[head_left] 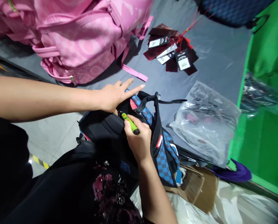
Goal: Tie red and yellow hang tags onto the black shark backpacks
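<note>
A black backpack with blue checkered panels (163, 158) leans at the table's near edge, against my body. My right hand (139, 137) is closed round a short, bright green handle of a tool (129, 123) with red lettering and a black end. Its tip points toward the bag's black padded part, and a small glint shows there; the kind of tool is unclear. My left hand (112, 96) rests on the bag's upper part close to that tip, fingers spread and thumb down against the fabric. Black straps (155, 105) and a checkered edge lie beside both hands.
A large pink backpack (80, 46) stands at the back left of the grey-covered table. Hang tags (171, 51) with red strings lie behind. A clear plastic bag (206, 124) is on the right, and a cardboard box (199, 186) is below. Another blue checkered bag (234, 11) stands far right.
</note>
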Demonstrator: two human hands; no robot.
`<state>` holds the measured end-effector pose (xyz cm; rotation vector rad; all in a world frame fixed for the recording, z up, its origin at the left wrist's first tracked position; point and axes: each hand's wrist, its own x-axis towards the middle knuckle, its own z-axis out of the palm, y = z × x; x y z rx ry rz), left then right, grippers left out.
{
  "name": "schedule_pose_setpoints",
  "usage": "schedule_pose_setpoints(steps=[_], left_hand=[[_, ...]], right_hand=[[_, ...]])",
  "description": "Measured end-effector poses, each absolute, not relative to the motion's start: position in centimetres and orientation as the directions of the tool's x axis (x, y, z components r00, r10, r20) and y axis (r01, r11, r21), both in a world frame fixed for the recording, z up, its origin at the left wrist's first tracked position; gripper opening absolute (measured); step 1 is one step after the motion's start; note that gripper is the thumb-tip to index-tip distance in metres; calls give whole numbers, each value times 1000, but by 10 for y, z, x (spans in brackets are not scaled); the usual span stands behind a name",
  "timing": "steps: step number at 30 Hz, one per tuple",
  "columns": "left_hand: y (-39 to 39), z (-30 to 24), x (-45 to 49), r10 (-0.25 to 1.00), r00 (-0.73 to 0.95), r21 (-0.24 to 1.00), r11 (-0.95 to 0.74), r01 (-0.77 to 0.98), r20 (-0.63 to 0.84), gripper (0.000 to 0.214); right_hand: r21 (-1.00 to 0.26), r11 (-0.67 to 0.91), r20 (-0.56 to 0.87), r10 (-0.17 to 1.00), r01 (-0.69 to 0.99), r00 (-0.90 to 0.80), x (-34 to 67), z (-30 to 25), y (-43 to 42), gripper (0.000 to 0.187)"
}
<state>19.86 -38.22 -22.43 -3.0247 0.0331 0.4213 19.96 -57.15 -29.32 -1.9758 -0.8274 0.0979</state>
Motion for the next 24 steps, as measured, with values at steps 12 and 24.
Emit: schedule_pose_setpoints(steps=[12,24], left_hand=[[-373,-219,198,-73,940,-35,-995,-90,-333,119],[-365,-218,205,-67,899,10,-998,-69,-432,120]], right_hand=[[-832,-287,207,634,475,745,203,-288,-575,22],[-749,-268,283,698,606,658,202,-286,-552,23]])
